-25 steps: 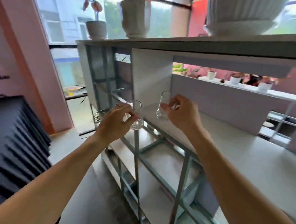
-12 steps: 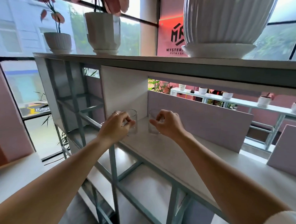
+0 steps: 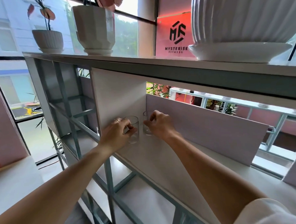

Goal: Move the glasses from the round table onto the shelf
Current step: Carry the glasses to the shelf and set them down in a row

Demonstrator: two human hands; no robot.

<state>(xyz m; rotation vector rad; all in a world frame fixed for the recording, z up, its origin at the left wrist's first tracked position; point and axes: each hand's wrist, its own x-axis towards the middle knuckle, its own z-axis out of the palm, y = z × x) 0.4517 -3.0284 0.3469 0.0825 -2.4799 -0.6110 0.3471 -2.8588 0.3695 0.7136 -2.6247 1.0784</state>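
My left hand [image 3: 117,134] is wrapped around one clear glass [image 3: 133,129], fingers curled on its side, thumb toward me. My right hand [image 3: 158,124] pinches the second glass [image 3: 147,127], fingertips closed on its wall near the rim. Both glasses stand upright on the white shelf [image 3: 162,155], side by side with a narrow gap between them, in the corner where the white side panel [image 3: 119,94] meets the low lilac back panel [image 3: 211,126]. My glass on the left sits nearer the shelf's front edge; whether either base fully rests on the shelf I cannot tell. A ring [image 3: 117,120] shows on my left hand. On the top board above the shelf stand three white pots [image 3: 94,28].
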